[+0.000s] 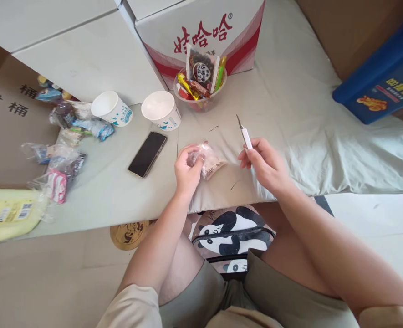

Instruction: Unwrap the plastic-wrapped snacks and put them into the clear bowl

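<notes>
My left hand (pixel 186 169) is closed on a clear plastic packet (pixel 211 165) with reddish print, which lies at the front of the cloth-covered surface. What is inside the packet looks pale, but I cannot tell what it is. To its right, my right hand (pixel 264 165) grips a small knife (pixel 247 137) by its white handle. The knife's narrow dark blade points up and away from me, apart from the packet. Two thin dark strands lie on the cloth (pixel 218 193) near the hands.
A dark-screened phone (pixel 147 154) and two paper cups, a left cup (pixel 111 108) and a right cup (pixel 161 110), stand left of the hands. Behind is a clear bowl (pixel 201 104) of snack packets before a white-and-red carton (pixel 201 34). Wrappers (pixel 59 177) lie left; a blue container (pixel 375 77) is right.
</notes>
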The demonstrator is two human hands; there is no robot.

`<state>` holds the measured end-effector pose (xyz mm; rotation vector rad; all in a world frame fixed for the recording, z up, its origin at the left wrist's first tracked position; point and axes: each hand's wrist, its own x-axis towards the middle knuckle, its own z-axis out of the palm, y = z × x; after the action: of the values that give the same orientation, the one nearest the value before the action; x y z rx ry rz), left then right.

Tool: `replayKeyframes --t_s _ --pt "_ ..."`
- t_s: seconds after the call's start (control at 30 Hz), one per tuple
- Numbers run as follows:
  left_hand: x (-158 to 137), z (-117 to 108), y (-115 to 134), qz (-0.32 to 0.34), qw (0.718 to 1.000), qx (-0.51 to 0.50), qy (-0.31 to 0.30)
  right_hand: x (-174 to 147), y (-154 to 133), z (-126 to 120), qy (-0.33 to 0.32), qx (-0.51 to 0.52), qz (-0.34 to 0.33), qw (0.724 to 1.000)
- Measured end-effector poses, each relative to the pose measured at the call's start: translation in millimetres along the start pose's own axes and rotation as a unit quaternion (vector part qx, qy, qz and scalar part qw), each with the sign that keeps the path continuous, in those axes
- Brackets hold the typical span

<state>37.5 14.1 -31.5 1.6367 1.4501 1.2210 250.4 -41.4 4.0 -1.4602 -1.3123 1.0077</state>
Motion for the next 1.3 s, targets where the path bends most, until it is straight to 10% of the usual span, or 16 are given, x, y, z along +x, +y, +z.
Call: replayKeyframes --t_s 0.17,0.4,0.87,1.1,1.3 --pt "-6.9 1.9 -0.2 -0.014 0.999 -0.045 -0.002 -6.8 -4.8 25.6 -0.112 0.189 -0.004 0.976" --pt "-11.4 -2.1 10.7 -0.041 0.986 -0.084 -0.137 0.6 7.2 28.2 -0.091 0.239 0.027 0.966" --pt "-7.3 -2.4 7.7 -0.049 0.987 -0.151 -0.036 -2.0 -0.9 21.6 -0.047 -0.119 -0.005 0.992" --pt "10.2 -12.9 -7.5 -0.170 0.929 -0.315 0.097 -0.1 -0.8 10.7 -0.055 -0.221 -0.018 0.973" --pt "7.1 -17.1 -4.1 -0.088 0.973 -0.215 0.011 7.5 14.0 -4.4 0.082 -0.283 -0.042 0.955"
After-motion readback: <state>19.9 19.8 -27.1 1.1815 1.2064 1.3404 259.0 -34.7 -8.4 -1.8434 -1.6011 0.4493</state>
